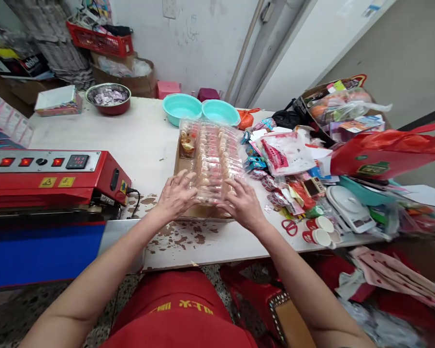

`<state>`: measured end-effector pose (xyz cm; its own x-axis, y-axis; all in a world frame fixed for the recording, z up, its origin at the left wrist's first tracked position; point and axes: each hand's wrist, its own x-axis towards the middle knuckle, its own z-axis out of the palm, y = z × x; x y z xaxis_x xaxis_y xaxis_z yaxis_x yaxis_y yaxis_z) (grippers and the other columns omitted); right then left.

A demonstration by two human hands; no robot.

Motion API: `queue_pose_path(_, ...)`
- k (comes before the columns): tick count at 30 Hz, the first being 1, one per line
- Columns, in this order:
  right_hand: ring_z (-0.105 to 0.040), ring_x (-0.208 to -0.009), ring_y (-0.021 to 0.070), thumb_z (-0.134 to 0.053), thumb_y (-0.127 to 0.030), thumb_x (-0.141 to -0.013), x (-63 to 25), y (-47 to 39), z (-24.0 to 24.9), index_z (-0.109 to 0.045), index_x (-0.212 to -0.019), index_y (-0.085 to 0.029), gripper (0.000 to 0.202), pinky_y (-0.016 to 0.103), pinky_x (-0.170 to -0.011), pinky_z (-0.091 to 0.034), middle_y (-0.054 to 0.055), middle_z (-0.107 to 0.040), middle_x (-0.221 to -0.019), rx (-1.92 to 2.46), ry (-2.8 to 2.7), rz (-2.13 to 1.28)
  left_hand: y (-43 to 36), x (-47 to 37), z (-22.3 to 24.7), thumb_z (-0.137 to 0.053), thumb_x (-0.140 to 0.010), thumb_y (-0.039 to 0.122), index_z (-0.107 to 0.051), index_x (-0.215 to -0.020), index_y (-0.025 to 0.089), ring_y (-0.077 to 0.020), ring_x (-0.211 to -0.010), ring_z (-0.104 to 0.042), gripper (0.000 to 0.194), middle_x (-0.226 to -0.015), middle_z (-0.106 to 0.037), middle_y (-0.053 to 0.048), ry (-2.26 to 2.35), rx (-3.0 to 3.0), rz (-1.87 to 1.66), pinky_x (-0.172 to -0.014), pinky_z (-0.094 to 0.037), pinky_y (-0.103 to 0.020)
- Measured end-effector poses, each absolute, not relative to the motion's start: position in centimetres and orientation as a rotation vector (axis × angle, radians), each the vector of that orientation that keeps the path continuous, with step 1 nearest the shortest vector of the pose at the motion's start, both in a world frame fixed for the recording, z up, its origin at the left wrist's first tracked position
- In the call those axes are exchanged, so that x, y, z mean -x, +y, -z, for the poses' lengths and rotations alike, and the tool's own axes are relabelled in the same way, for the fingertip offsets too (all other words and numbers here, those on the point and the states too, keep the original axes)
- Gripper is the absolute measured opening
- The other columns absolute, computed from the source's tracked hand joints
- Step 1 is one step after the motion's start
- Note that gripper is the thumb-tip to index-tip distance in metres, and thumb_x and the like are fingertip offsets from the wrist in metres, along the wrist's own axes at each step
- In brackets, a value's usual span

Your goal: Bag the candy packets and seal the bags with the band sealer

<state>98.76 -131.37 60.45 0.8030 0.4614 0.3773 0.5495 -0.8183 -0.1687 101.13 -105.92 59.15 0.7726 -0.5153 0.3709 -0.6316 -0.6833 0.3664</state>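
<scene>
A shallow cardboard box (pixel 203 212) sits on the table in front of me. Rows of clear plastic packs (pixel 209 159), with pale round pieces inside, stand tightly lined up in it. One pack (pixel 188 140) lies flat at the box's far left corner, showing a brown and yellow picture. My left hand (pixel 177 195) is at the near left of the rows, fingers spread and touching the packs' edge. My right hand (pixel 242 203) rests at the near right corner, its bent fingers apart on the packs. Neither hand visibly closes around a single pack.
A red sealing machine (pixel 50 179) with a blue belt (pixel 43 253) stands left. Behind are two turquoise basins (pixel 183 108) and a metal bowl (pixel 108 99) of small sachets. To the right lie red scissors (pixel 289 227), paper cups (pixel 317 237), a white scale (pixel 350 208) and a red bag (pixel 387 154).
</scene>
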Motion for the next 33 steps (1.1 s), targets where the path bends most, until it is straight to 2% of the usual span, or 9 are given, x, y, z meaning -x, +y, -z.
queue_pose_path(3,-0.055,-0.119,0.0264,-0.066,-0.034,-0.084,-99.3,-129.3,-65.4,-0.068,-0.076,-0.021,0.016,0.046,-0.100,-0.045,0.009,-0.065,-0.121,2.283,-0.815,0.323,-104.3,-100.7,-63.4,-0.066,-0.081,0.035,-0.061,-0.078,0.017,-0.0273,-0.120,-0.052,0.019,-0.127,-0.057,-0.013,-0.690,-2.046,-0.110,-0.099,-0.042,-0.046)
queue_pose_path(5,-0.066,-0.102,0.0241,-0.068,-0.033,-0.083,-99.9,-127.0,-67.6,-0.068,-0.075,-0.021,0.015,0.042,-0.090,-0.052,0.008,-0.072,-0.103,2.032,-0.695,0.220,-103.2,-100.1,-65.5,-0.067,-0.079,0.031,-0.059,-0.087,0.017,-0.0190,-0.097,-0.063,0.018,-0.110,-0.064,-0.008,-0.473,-1.687,0.043,-0.087,-0.050,-0.037)
queue_pose_path(8,-0.070,-0.080,0.0216,-0.076,-0.036,-0.074,-100.8,-122.7,-68.0,-0.070,-0.073,-0.019,0.018,0.036,-0.075,-0.056,0.006,-0.075,-0.082,1.800,-0.438,0.120,-101.3,-99.2,-66.2,-0.074,-0.070,0.027,-0.059,-0.104,0.018,-0.0133,-0.074,-0.064,0.038,-0.089,-0.068,-0.003,-0.082,-1.331,0.134,-0.070,-0.051,-0.027)
queue_pose_path(11,-0.068,-0.069,0.0187,-0.081,-0.040,-0.064,-101.5,-118.3,-65.3,-0.072,-0.071,-0.019,0.023,0.033,-0.067,-0.056,0.005,-0.074,-0.077,1.665,-0.268,-0.078,-98.4,-98.2,-64.3,-0.078,-0.063,0.027,-0.067,-0.090,0.012,-0.0125,-0.067,-0.063,0.033,-0.081,-0.069,-0.006,0.257,-1.212,0.174,-0.059,-0.047,-0.022)
queue_pose_path(15,-0.066,-0.064,0.0184,-0.085,-0.041,-0.055,-101.3,-113.2,-60.3,-0.073,-0.069,-0.018,0.030,0.032,-0.064,-0.054,0.006,-0.074,-0.073,1.583,-0.159,-0.382,-94.1,-96.3,-60.0,-0.081,-0.052,0.023,-0.069,-0.076,0.010,-0.0143,-0.063,-0.063,0.030,-0.079,-0.071,-0.009,0.605,-1.072,0.154,-0.054,-0.048,-0.023)
queue_pose_path(20,-0.063,-0.059,0.0173,-0.087,-0.039,-0.048,-100.1,-107.5,-55.6,-0.072,-0.067,-0.016,0.033,0.031,-0.060,-0.052,0.006,-0.072,-0.068,1.523,-0.075,-0.569,-90.3,-94.2,-55.5,-0.080,-0.052,0.019,-0.065,-0.068,0.011,-0.0121,-0.052,-0.059,0.023,-0.060,-0.066,-0.005,0.819,-1.035,-0.037,-0.046,-0.044,-0.020)
queue_pose_path(24,-0.061,-0.053,0.0154,-0.088,-0.034,-0.041,-100.1,-103.3,-53.1,-0.066,-0.067,-0.015,0.039,0.028,-0.055,-0.050,0.004,-0.069,-0.060,1.423,0.078,-0.653,-87.2,-93.0,-53.1,-0.080,-0.055,0.022,-0.064,-0.078,0.013,-0.0137,-0.055,-0.063,0.030,-0.066,-0.068,-0.004,0.875,-0.988,-0.069,-0.049,-0.048,-0.022)
queue_pose_path(29,-0.061,-0.053,0.0162,-0.087,-0.030,-0.036,-101.3,-98.8,-50.3,-0.061,-0.072,-0.016,0.046,0.027,-0.050,-0.049,0.003,-0.068,-0.061,1.387,0.201,-0.634,-83.3,-91.1,-51.2,-0.085,-0.052,0.024,-0.061,-0.092,0.012,-0.0229,-0.057,-0.067,0.048,-0.078,-0.072,-0.013,0.916,-0.955,0.031,-0.047,-0.051,-0.029)
queue_pose_path(33,-0.060,-0.052,0.0156,-0.085,-0.037,-0.039,-101.0,-95.5,-48.7,-0.054,-0.072,-0.019,0.049,0.028,-0.050,-0.049,-0.001,-0.064,-0.059,1.389,0.246,-0.603,-81.4,-90.8,-50.9,-0.085,-0.050,0.019,-0.059,-0.091,0.012,-0.0187,-0.049,-0.064,0.049,-0.070,-0.071,-0.009,0.993,-0.954,-0.052,-0.045,-0.049,-0.025)
